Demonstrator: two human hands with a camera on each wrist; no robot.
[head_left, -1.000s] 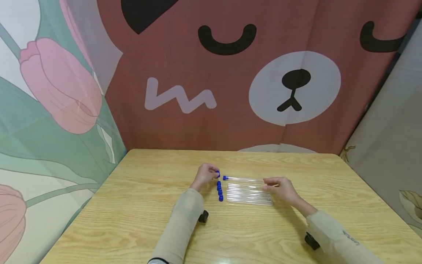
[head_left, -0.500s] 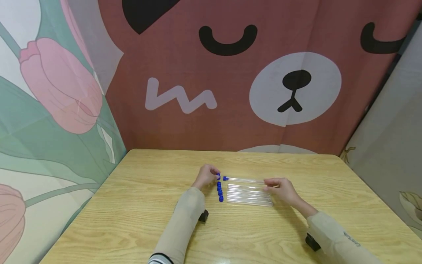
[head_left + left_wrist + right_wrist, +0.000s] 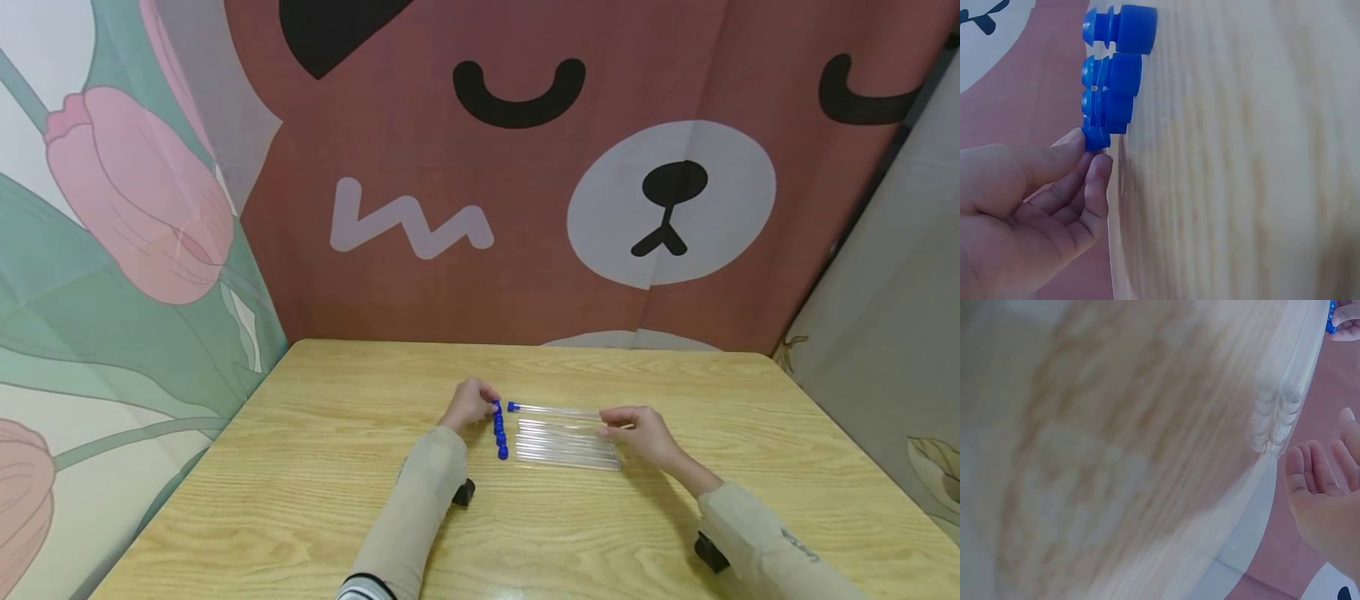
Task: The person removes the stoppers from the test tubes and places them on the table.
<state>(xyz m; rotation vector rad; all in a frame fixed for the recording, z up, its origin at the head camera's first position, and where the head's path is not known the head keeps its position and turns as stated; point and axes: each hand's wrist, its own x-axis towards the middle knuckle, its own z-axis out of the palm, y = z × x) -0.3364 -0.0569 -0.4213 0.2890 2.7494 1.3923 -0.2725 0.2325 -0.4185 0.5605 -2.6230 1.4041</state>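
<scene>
My left hand pinches a small blue cap between thumb and fingertips, at the far end of a row of several blue caps. These stoppers lie on their sides in a line, ribbed plugs all facing one way in the left wrist view. To their right lies a clear tube with a blue cap on its left end. Several uncapped clear tubes lie side by side nearer me. My right hand hovers at the tubes' right ends, its fingers loosely extended with nothing gripped in the right wrist view.
Everything lies on a wooden table with a light grain. A printed bear curtain hangs behind its far edge, and a tulip-patterned cloth borders the left side.
The left hand has brought its blue cap slightly toward me, closing the gap to the row's far end. The right hand and the tubes have stayed in place.
</scene>
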